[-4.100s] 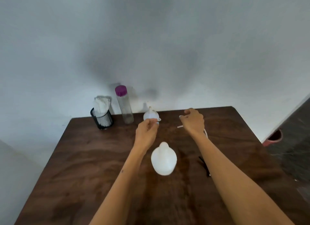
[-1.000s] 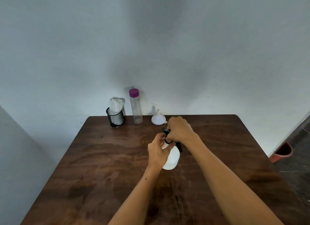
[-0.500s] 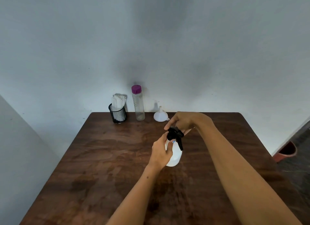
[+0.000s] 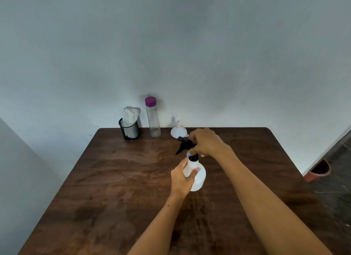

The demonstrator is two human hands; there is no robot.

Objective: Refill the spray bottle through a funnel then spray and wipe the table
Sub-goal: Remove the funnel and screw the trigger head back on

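Note:
A white spray bottle (image 4: pixel 198 177) stands on the dark wooden table (image 4: pixel 117 178) near its middle. My left hand (image 4: pixel 181 177) grips the bottle's neck and shoulder from the left. My right hand (image 4: pixel 206 142) holds the black trigger head (image 4: pixel 184 145) at the top of the bottle, its fingers curled over the black collar. The trigger points left and away. A white funnel (image 4: pixel 178 131) lies mouth down at the table's far edge, just behind my right hand.
A clear bottle with a purple cap (image 4: pixel 152 118) stands at the back by the wall. Left of it is a black mesh cup with white napkins (image 4: pixel 129 126). A reddish pot (image 4: pixel 317 170) sits on the floor at the right.
My right hand has turned on the black trigger head, so the trigger now points left and away. The bottle stays in my left hand's grip. The view has shifted slightly.

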